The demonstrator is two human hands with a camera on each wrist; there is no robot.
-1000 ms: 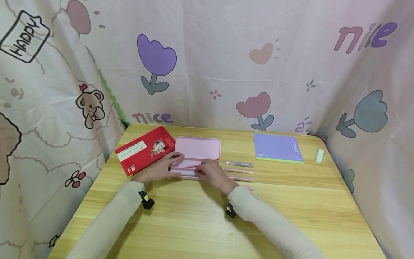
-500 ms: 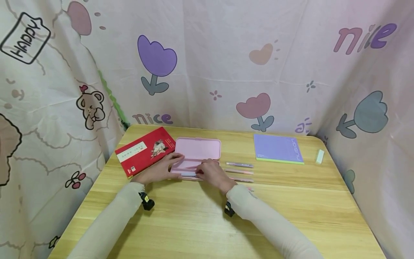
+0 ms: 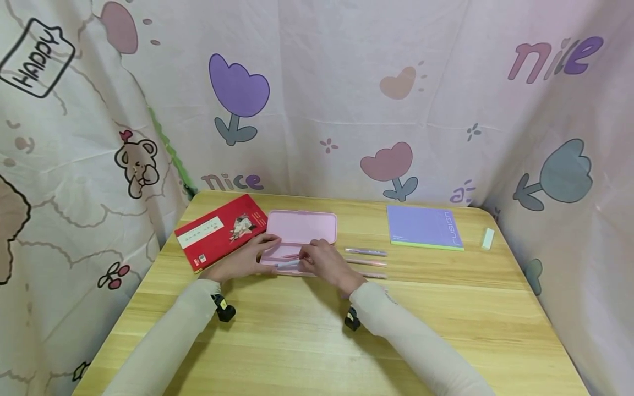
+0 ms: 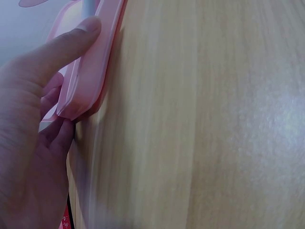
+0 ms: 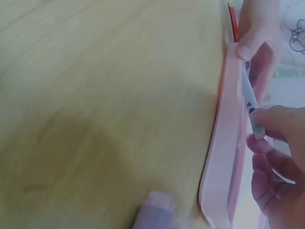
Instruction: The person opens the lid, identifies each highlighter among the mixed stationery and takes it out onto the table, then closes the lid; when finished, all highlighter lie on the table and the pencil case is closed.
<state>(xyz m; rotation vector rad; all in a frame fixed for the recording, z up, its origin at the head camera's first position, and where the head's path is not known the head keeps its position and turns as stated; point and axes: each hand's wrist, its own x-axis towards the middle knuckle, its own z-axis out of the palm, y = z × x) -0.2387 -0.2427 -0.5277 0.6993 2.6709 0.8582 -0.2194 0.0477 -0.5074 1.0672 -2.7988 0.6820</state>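
Note:
A pink pencil case (image 3: 302,226) lies with its lid raised toward the back of the table. My left hand (image 3: 242,258) grips its left end; in the left wrist view the thumb (image 4: 71,47) lies over the front rim and the other fingers are around the end. Inside the front of the case is a slim pale pen (image 5: 249,93) with small dark marks. My right hand (image 3: 328,265) pinches the pen's right end between thumb and fingertips, and that end is tilted up. A pinkish strip lies deeper in the case, partly covered by the right hand.
Several pens, among them a purple pen (image 3: 365,252), lie in a column right of the case; one is mostly hidden by the right wrist. A red book (image 3: 223,231) touches or nearly touches the case's left side. A purple notebook (image 3: 425,226) and a white eraser (image 3: 487,238) lie farther right.
The pen's right end has risen from lying flat in the case, with my right hand lifting slightly. My left hand keeps its hold on the case.

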